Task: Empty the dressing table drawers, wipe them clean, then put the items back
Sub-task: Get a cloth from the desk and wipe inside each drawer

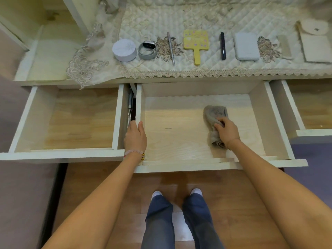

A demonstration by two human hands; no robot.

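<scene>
Three white drawers with bare wood bottoms stand pulled out of the dressing table. Inside the middle drawer [179,164], my right hand [227,132] presses a crumpled grey cloth [213,115] against the bottom, right of centre. My left hand [135,137] grips the top of that drawer's left wall. The left drawer [62,152] holds nothing. Only part of the right drawer [312,133] shows, and that part is bare. The removed items lie in a row on the quilted tabletop cover [206,20].
On the tabletop sit a round white box [124,49], a grey smartwatch [147,50], a silver pen [170,48], a yellow hand mirror [195,42], a dark pen [223,45], a white flat case [246,46], and cream items [314,42] at far right. My legs stand on the wood floor.
</scene>
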